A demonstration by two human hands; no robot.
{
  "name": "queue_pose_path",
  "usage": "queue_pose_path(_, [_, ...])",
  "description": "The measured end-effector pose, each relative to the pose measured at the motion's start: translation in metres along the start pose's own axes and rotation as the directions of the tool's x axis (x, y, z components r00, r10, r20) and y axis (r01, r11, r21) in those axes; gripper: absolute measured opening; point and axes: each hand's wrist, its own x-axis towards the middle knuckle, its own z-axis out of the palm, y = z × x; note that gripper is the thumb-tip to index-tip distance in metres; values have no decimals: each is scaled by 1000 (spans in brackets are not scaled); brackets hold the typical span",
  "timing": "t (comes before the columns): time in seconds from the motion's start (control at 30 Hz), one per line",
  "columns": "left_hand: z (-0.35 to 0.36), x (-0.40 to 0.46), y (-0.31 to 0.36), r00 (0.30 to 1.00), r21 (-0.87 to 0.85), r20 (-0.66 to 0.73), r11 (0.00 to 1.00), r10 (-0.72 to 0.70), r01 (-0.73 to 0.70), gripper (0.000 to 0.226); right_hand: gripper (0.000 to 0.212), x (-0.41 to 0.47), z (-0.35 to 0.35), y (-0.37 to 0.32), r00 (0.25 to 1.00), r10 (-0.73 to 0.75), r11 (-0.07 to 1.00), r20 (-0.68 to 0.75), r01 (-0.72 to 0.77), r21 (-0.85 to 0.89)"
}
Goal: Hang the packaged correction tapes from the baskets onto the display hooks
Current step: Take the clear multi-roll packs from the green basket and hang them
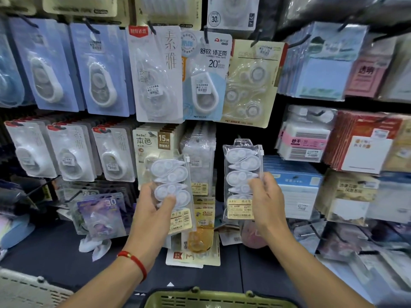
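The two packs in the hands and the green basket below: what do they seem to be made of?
Packs: probably clear soft plastic pouches; the white tapes show through and the surface glints. Each has a paper-looking yellow label. Basket: likely moulded hard plastic, matt olive, with slotted walls.

green basket: cut by bottom edge | white basket: cut at corner | right-side packs: blurred

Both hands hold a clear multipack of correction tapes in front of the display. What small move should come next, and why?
Probably lift the right hand's clear zip pouch of white correction tapes toward a hook: its hang tab is upright, at the top and unobstructed. The left hand's matching pouch sits tilted and lower.
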Motion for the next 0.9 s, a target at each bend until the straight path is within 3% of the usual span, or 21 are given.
queue_pose_path(0.1, [2,-2,1,1000,10,-6,1000,2,-2,28,19,2,-2,3,1000,13,997,-10,-14,-72])
queue_pose_path(0.17, [2,-3,2,1000,5,-10,1000,3,-3,32,20,2,-3,3,999,-4,977,-41,-5,-215])
queue_pose_path(0.23, [2,-4,3,1000,5,5,1000,3,-3,34,39,-1,-4,1,982,-170,912,-83,125,-391])
queue_pose_path(0.27, [2,-4,4,1000,1,20,1000,7,-7,35,39,-2,-3,-2,960,-272,882,-63,222,-416])
queue_pose_path(0.33, [3,-6,6,998,-11,54,1000,15,-14,35,23,-4,4,-7,944,-317,883,90,328,-335])
queue_pose_path(0.43, [6,-8,9,991,-24,130,1000,17,-14,33,16,-12,21,-13,869,-142,948,474,257,-187])
queue_pose_path(0.47, [7,-9,10,987,-25,160,999,25,-22,34,18,-15,27,-13,834,-132,951,535,258,-168])
queue_pose_path(0.53, [9,-11,13,981,-32,192,999,38,-32,39,23,-19,36,-14,835,-138,959,533,247,-139])
queue_pose_path(0.7, [8,-8,14,991,-39,129,998,47,-42,59,32,-12,47,-24,923,-82,995,377,95,-14])
queue_pose_path(0.9, [5,-8,15,986,-71,148,996,72,-62,58,48,-5,53,-29,930,-14,999,367,-3,44])
